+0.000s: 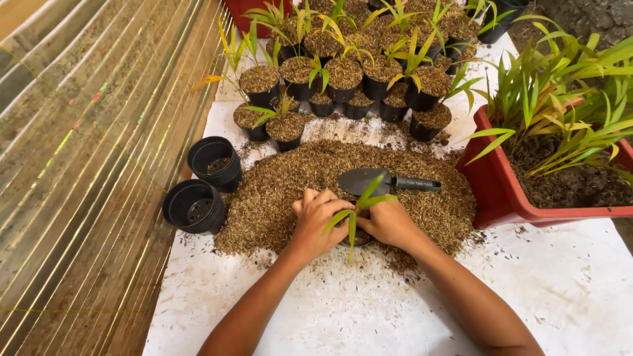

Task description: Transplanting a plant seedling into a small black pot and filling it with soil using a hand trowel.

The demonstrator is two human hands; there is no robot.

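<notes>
left hand (318, 221) curled round seedling (356, 209), pot mostly hidden | right hand (390, 223) cupped on it too | trowel (386, 180) at 12, on husk pile (277, 191) | spare pots (201, 188) at 9

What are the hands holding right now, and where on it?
Both hands, left hand and right hand, cup the base of a small green seedling over the brown heap. Any pot beneath is mostly hidden. The trowel lies untouched.

trowel (386, 181) on husk pile (277, 191) | empty pots (201, 184) left | planter (501, 191) right
</notes>
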